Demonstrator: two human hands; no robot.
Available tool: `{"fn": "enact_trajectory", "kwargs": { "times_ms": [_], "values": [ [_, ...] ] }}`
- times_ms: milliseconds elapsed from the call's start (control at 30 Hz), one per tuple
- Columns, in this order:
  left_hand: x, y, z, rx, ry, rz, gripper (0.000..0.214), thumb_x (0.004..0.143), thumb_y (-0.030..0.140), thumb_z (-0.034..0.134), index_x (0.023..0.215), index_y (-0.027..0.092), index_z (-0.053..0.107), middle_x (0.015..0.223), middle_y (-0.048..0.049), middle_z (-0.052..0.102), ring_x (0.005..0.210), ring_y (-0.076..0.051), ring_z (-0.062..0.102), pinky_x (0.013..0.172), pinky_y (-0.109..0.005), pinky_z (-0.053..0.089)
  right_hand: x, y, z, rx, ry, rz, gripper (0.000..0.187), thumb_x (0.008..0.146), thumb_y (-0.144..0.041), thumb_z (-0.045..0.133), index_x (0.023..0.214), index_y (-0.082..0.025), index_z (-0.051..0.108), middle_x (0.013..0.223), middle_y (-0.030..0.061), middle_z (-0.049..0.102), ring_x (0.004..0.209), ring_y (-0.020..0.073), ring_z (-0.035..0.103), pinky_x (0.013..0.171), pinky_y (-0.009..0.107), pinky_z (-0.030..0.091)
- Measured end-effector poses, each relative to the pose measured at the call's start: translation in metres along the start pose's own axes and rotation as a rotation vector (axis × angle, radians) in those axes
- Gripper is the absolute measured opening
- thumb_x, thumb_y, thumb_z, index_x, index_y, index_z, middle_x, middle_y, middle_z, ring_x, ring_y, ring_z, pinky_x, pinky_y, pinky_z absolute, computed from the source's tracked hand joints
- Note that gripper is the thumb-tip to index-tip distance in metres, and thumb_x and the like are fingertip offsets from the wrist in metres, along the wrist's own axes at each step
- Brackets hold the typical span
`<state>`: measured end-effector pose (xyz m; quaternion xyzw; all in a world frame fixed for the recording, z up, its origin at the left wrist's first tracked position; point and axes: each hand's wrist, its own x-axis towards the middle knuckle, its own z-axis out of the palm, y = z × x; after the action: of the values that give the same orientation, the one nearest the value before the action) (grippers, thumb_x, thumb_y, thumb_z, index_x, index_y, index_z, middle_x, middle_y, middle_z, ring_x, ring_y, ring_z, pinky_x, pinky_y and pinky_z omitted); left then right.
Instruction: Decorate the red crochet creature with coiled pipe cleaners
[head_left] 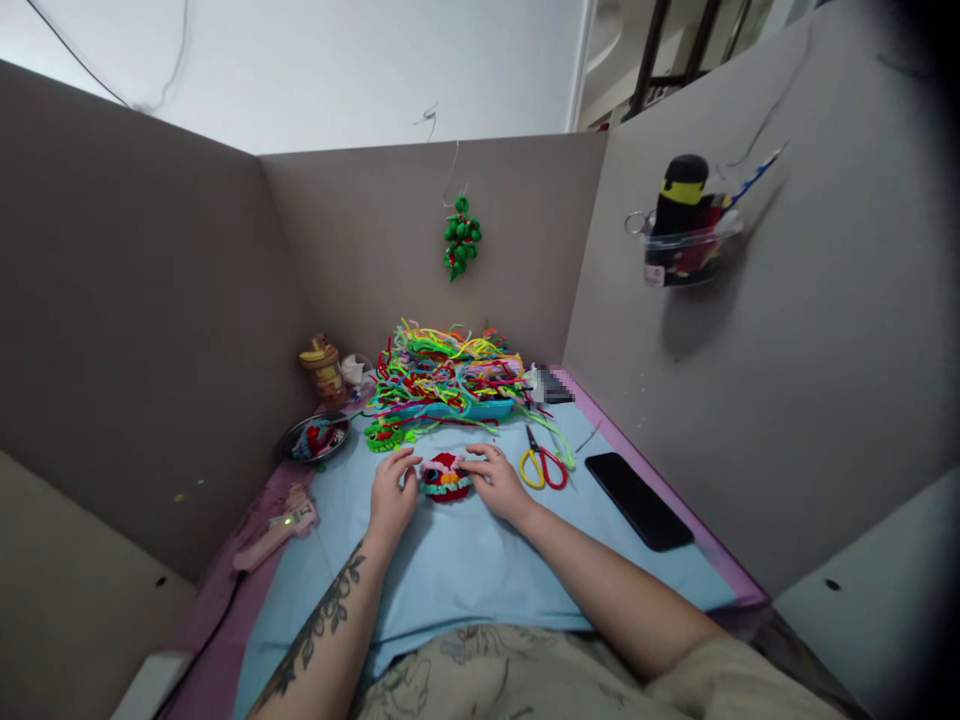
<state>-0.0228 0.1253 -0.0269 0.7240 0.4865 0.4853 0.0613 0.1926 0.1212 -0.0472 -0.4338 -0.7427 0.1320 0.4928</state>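
Note:
Between my hands, on the light blue cloth [427,575], lies a small round red face ornament [448,480] that looks made of fuzzy chenille stems. It has blue-rimmed dark eyes, an orange nose and pink and mint trim. My right hand [499,483] grips its right edge with the fingertips, near one eye. Curved close to the left edge is my left hand [392,493], its thumb and fingers apart; contact with the ornament is unclear. Behind my left hand sits a similar green face ornament [384,435].
A blue tray [450,410] overflows with multicoloured stems [450,365]. Red-and-yellow scissors [541,465] and a black phone [637,500] lie to the right. At left are a pink glue gun [277,535] and a dark bowl [285,440]. Grey partitions [442,290] surround the table.

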Motion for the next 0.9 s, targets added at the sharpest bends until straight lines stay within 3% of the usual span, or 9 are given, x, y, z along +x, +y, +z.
{"fn": "enact_trajectory", "kwargs": {
  "times_ms": [200,433,700,900],
  "values": [
    [0.0004,-0.0004,-0.0003,0.004,-0.006,0.012,0.023,0.082,0.017,0.048,0.088,0.018,0.07,0.106,-0.0097,0.066,0.101,-0.023,0.06,0.091,-0.042,0.048,-0.0002,0.0015,0.0012,-0.021,-0.037,0.006,0.037,0.079,-0.008,0.053,0.101,-0.03,0.073,0.116,0.0077,0.057,0.11,0.0229,0.051,0.096,0.043,0.044],
    [0.0005,0.0009,-0.0006,-0.003,-0.011,0.005,0.023,0.082,0.017,0.047,0.087,0.019,0.07,0.107,-0.0096,0.066,0.101,-0.023,0.06,0.091,-0.042,0.048,0.0029,0.001,-0.0066,0.065,0.046,0.091,0.035,0.08,-0.01,0.051,0.103,-0.027,0.071,0.113,0.0074,0.057,0.105,0.0201,0.054,0.096,0.039,0.044],
    [0.0014,0.0043,-0.0023,-0.006,-0.027,0.015,0.023,0.081,0.016,0.049,0.086,0.019,0.071,0.104,-0.0095,0.067,0.099,-0.023,0.061,0.089,-0.042,0.049,0.0,0.0007,0.0,-0.054,-0.121,0.063,0.04,0.077,-0.007,0.055,0.104,-0.031,0.072,0.123,0.0076,0.049,0.116,0.0244,0.046,0.102,0.045,0.037],
    [0.0008,0.0031,-0.0014,0.001,-0.105,0.133,0.036,0.074,0.006,0.044,0.08,0.024,0.075,0.102,-0.0063,0.069,0.098,-0.022,0.06,0.089,-0.044,0.049,0.0004,-0.0046,-0.0033,-0.039,-0.121,0.002,0.04,0.077,-0.006,0.054,0.104,-0.03,0.072,0.124,0.0083,0.05,0.117,0.0238,0.045,0.102,0.045,0.037]
  ]
}}
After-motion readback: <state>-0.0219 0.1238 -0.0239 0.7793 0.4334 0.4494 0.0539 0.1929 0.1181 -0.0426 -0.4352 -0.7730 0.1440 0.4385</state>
